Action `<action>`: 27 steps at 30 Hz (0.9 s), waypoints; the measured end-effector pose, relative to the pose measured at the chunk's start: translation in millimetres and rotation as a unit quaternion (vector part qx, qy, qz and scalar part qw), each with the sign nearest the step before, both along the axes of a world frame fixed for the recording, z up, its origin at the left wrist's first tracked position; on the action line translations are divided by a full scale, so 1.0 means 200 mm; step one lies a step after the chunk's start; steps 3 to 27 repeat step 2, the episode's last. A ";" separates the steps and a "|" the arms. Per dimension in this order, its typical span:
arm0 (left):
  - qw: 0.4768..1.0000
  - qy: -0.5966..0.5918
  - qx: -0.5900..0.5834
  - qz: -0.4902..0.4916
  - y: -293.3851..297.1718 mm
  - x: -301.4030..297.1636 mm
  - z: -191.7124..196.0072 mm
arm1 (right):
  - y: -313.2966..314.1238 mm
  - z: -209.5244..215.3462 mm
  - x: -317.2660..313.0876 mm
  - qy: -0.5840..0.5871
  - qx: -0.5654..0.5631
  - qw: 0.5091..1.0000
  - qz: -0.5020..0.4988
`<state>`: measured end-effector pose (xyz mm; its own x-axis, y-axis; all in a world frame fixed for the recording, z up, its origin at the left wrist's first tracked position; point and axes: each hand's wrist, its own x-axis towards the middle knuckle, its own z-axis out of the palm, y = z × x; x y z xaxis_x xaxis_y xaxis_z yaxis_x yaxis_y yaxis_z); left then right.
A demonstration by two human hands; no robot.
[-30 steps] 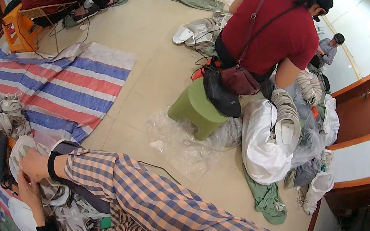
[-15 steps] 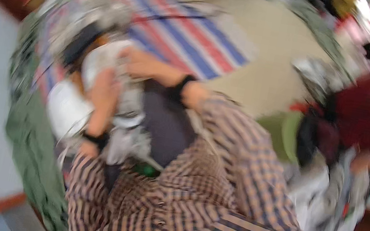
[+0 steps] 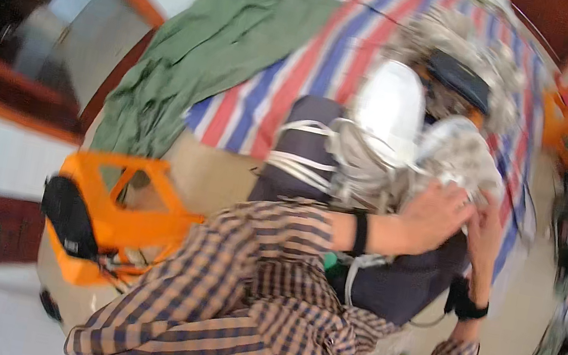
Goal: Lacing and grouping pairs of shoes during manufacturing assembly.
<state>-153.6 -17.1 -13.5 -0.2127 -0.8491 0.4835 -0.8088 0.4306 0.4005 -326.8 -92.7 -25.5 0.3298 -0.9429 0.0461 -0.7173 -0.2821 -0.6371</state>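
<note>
Both hands meet right of centre on a grey-white garment bundle (image 3: 454, 158): left hand (image 3: 436, 219) flat, fingers spread on it, right hand (image 3: 485, 232) fingers curled at its edge, grip unclear. Bundle runs up-left toward white shoe sole (image 3: 390, 105). Striped tarp (image 3: 293, 80) behind; orange stool (image 3: 125, 218) lower left.

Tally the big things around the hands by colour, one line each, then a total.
Orange: 1, the plastic stool
Green: 1, the cloth
Red, white and blue striped: 1, the sheet
Dark grey: 1, the bag
White: 1, the bundle of pale items that the left hand and right hand rest on
Total: 5
</note>
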 end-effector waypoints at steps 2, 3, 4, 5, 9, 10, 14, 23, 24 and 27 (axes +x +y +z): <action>0.993 -0.057 -0.005 0.104 -0.06 0.00 -0.05 | -0.08 -0.04 0.10 0.026 0.026 0.999 0.032; 0.993 -0.057 -0.005 0.104 -0.06 0.00 -0.05 | -0.08 -0.04 0.10 0.026 0.026 0.999 0.032; 0.993 -0.057 -0.005 0.104 -0.06 0.00 -0.05 | -0.08 -0.04 0.10 0.026 0.026 0.999 0.032; 0.993 -0.057 -0.005 0.104 -0.06 0.00 -0.05 | -0.08 -0.04 0.10 0.026 0.026 0.999 0.032; 0.993 -0.057 -0.005 0.104 -0.06 0.00 -0.05 | -0.08 -0.04 0.10 0.026 0.026 0.999 0.032; 0.993 -0.057 -0.005 0.104 -0.06 0.00 -0.05 | -0.08 -0.04 0.10 0.026 0.026 0.999 0.032; 0.993 -0.057 -0.005 0.104 -0.06 0.00 -0.05 | -0.08 -0.04 0.10 0.026 0.026 0.999 0.032; 0.993 -0.057 -0.005 0.104 -0.06 0.00 -0.05 | -0.08 -0.04 0.10 0.026 0.026 0.999 0.032; 0.993 -0.057 -0.005 0.104 -0.06 0.00 -0.05 | -0.08 -0.04 0.10 0.026 0.026 0.999 0.032; 0.993 -0.057 -0.005 0.104 -0.06 0.00 -0.05 | -0.08 -0.04 0.10 0.026 0.026 0.999 0.032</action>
